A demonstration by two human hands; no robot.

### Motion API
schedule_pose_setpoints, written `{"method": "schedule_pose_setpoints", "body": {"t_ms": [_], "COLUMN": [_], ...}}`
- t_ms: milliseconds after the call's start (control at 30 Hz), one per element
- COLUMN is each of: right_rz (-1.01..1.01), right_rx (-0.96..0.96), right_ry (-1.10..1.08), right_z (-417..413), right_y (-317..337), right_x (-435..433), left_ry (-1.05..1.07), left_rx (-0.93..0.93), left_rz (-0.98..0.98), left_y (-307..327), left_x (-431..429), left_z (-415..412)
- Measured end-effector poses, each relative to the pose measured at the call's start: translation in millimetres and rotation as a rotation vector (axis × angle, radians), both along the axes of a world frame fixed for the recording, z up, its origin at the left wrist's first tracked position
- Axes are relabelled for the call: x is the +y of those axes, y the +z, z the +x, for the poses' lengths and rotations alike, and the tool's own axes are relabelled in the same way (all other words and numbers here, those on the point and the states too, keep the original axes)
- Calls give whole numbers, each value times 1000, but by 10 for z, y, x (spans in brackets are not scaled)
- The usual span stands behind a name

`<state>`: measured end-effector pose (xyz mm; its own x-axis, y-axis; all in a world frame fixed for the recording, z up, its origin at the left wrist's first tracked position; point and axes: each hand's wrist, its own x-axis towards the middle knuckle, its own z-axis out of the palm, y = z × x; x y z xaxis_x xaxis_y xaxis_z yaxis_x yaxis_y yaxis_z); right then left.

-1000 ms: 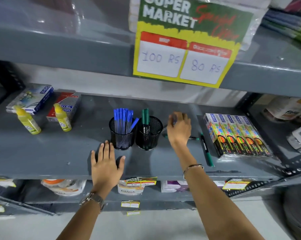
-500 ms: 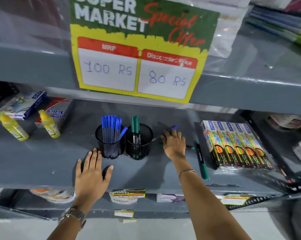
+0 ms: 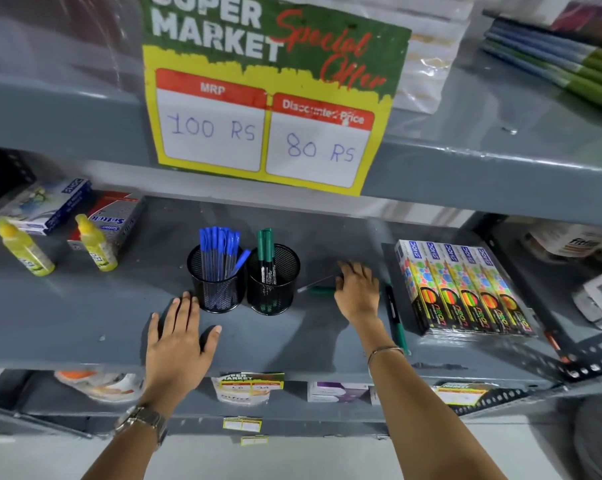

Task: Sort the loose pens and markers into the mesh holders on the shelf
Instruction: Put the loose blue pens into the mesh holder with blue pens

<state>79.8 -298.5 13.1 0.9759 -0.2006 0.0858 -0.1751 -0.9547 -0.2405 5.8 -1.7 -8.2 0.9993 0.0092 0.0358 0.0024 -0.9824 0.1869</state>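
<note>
Two black mesh holders stand side by side on the grey shelf point(image 3: 85, 323). The left holder point(image 3: 216, 292) is full of blue-capped pens; the right holder point(image 3: 275, 289) has green markers. My left hand point(image 3: 178, 344) lies flat on the shelf just left of and in front of the left holder, fingers apart, holding nothing. My right hand point(image 3: 356, 292) is curled down over loose items to the right of the holders. A thin pen point(image 3: 318, 281) pokes out left from its fingers, above a green marker point(image 3: 322, 291) lying partly under the hand. Another green marker point(image 3: 396, 320) lies beside my wrist.
Neon highlighter packs point(image 3: 466, 289) fill the shelf's right side. Two yellow glue bottles point(image 3: 27, 249) point(image 3: 97, 244) stand at the left in front of flat boxes point(image 3: 43, 206). A price sign point(image 3: 268, 98) hangs from the upper shelf, low over the holders.
My right hand has dropped lower onto the shelf and curled over the pen; the blue cap that showed above its fingers is now hidden. My left hand stayed flat.
</note>
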Motion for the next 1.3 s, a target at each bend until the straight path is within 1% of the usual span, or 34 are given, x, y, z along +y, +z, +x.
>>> {"method": "schedule_pose_setpoints", "body": {"t_ms": [67,133,267,500,600,767,867,967,1067,1133,1200,1300], "right_rz": [23,31,41,177,281,540,683,776,855,901,895,740], "right_rx": [51,61,49,-3,-116,-449,-614,-740,-917,-983,-944,-797], "right_ry": [-1,-17,-96,-131,-140,-305,-344,-303,-208,-130,-69,26], "right_z": [37,52,-20,-143,-172,-178,-139,-99,-87,-93,-98,-93], "right_y": [-12,-6,38,39,66,309,558,875,1246,1442,1556,1563], "right_x": [-63,-90,-82,-70,-38,153,332,559,843,1041,1230,1458], "left_ry": [3,4,-2,-6,-10,-26,-36,-38,-37,-30,-27,-24], "left_rx": [14,22,20,4,-12,-27,-21,-21,-29,-40,-26,-32], "left_rz": [7,10,1,-19,-25,-33,-42,-53,-66,-73,-65,-65], "left_y": [-12,-31,-62,-46,-27,-7,-10,-20,-35,-68,-91,-81], "left_x": [6,14,28,18,17,26,33,34,41,51,45,50], "left_z": [10,19,27,23,11,-6,-10,-5,4,18,25,12]}}
